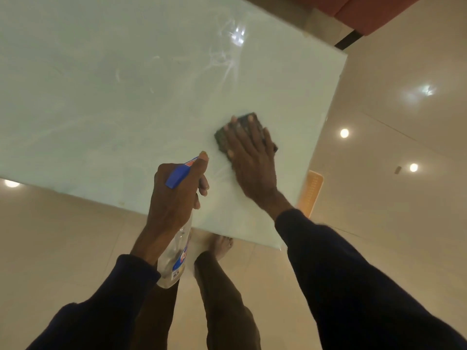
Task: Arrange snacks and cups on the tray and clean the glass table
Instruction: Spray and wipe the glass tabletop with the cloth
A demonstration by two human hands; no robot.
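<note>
A pale glass table (126, 109) fills the upper left, with wet smears toward its far side. My right hand (250, 157) lies flat, fingers spread, pressing a dark cloth pad (242, 122) onto the glass near the table's right corner. My left hand (177, 195) grips a clear spray bottle (174, 261) by its neck, above the table's near edge. The bottle's blue trigger head (178, 176) shows between my fingers. No tray, snacks or cups are in view.
Glossy beige floor tiles (379, 198) surround the table and reflect ceiling lights. An orange object (312, 190) sits below the table's right edge. A red seat (366, 11) stands at the far right. My bare foot (222, 246) is under the near corner.
</note>
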